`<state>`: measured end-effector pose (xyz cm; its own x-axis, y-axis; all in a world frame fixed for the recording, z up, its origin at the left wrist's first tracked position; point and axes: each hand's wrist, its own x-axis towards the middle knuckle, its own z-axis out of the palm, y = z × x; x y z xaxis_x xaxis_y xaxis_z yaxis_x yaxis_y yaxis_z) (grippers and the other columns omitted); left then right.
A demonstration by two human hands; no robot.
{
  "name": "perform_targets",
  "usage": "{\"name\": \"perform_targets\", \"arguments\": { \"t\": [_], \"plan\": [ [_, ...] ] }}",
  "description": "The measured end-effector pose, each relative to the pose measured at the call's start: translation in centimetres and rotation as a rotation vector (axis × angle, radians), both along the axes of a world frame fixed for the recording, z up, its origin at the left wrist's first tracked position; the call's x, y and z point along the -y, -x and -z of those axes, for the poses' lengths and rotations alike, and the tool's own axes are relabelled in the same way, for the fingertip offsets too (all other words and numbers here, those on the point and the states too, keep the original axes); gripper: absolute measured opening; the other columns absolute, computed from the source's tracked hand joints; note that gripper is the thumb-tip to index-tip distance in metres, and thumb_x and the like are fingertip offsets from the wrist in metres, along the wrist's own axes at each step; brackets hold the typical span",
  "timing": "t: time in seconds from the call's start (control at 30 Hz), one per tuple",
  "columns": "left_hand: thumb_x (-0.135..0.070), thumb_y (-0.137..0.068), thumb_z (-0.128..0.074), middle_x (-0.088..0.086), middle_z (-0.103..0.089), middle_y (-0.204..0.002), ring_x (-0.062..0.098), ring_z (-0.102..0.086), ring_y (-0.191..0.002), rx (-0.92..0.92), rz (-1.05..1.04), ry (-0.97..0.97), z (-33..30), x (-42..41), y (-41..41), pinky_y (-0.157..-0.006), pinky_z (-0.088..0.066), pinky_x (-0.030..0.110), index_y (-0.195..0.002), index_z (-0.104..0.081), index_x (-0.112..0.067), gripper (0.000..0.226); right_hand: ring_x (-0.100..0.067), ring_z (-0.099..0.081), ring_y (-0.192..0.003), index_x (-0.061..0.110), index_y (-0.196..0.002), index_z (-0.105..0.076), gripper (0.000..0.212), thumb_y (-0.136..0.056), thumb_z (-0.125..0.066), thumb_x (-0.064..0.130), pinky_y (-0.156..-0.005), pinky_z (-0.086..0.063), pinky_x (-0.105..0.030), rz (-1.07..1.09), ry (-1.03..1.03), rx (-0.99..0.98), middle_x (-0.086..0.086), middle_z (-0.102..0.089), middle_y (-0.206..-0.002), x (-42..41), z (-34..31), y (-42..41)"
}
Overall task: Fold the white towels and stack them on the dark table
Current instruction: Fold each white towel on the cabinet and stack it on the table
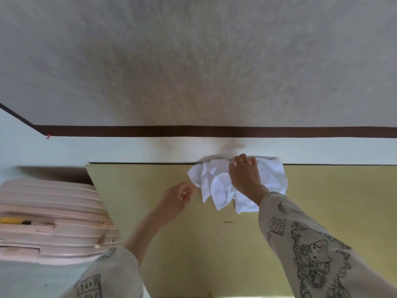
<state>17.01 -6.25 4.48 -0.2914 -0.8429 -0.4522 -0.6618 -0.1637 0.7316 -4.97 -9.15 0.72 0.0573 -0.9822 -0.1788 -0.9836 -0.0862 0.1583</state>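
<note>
Crumpled white towel (219, 186) at the far edge of the yellowish table (322, 201): soft, light, likely floppy; best taken by a corner. Right hand (245, 175) on top, fingers curled into the cloth. Left hand (178, 195) just beside, loosely curled, holding nothing. Pink ribbed case (47, 220) at left.

It looked like a room in a home: a pink ribbed suitcase (49, 220) stood beside the yellowish worktop (137, 190), against a plain pale wall (193, 61) (with a dark trim band (214, 131)).
</note>
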Motion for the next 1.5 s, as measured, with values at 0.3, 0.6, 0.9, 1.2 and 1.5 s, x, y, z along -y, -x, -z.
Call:
{"name": "perform_targets", "arguments": {
  "t": [0.3,0.6,0.9,1.2,1.5],
  "plan": [
    [-0.029,-0.084,-0.063,-0.009,-0.05,-0.117,0.01,-0.048,-0.107,-0.038,0.125,0.2,-2.8,-0.4,2.0,-0.087,-0.034,0.016,-0.125,-0.05,-0.019,0.044,-0.018,-0.061,-0.071,0.01,-0.088,-0.065,0.022,-0.094,-0.046,0.018,-0.067,-0.033,-0.019,-0.029,0.108,0.617,-0.002,-0.069,-0.078,-5.8,-10.9,-3.8],
    [-0.037,-0.08,-0.053,-0.005,-0.056,-0.075,0.013,-0.051,-0.075,0.062,0.083,0.27,-4.1,-2.2,-3.4,-0.067,-0.029,0.017,-0.094,-0.066,-0.01,0.033,-0.007,-0.051,-0.071,0.017,-0.088,-0.061,0.012,-0.093,-0.05,0.02,-0.062,-0.036,-0.007,0.3,0.066,0.778,0.002,-0.061,-0.08,-10.7,-17.1,-3.8],
    [-0.013,-0.085,-0.062,0.001,-0.065,-0.09,0.012,-0.055,-0.083,0.011,0.044,0.427,-9.5,-1.2,-6.8,-0.075,-0.034,0.017,-0.103,-0.068,-0.007,0.02,-0.016,-0.053,-0.076,0.015,-0.08,-0.066,0.01,-0.086,-0.059,0.014,-0.059,-0.036,-0.012,0.486,0.143,0.768,0.0,-0.061,-0.078,-12.8,-18.0,-2.0],
    [-0.011,-0.085,-0.062,0.0,-0.064,-0.081,0.013,-0.058,-0.076,-0.085,0.002,0.401,-8.1,-5.3,-8.7,-0.065,-0.038,0.014,-0.09,-0.066,-0.006,0.008,-0.011,-0.047,-0.065,0.015,-0.079,-0.067,0.018,-0.09,-0.053,0.013,-0.057,-0.031,-0.02,0.428,0.115,0.786,0.004,-0.056,-0.07,-17.6,-14.7,-2.6],
    [-0.014,-0.084,-0.065,-0.002,-0.061,-0.075,0.012,-0.054,-0.073,0.146,0.112,0.095,3.0,-11.4,-10.3,-0.07,-0.035,0.022,-0.092,-0.07,-0.006,0.013,-0.023,-0.061,-0.099,0.007,-0.1,-0.07,0.02,-0.085,-0.062,0.019,-0.071,-0.032,-0.02,0.582,-0.234,0.797,-0.01,-0.07,-0.103,-22.9,-3.7,-2.9]
  ]
}}
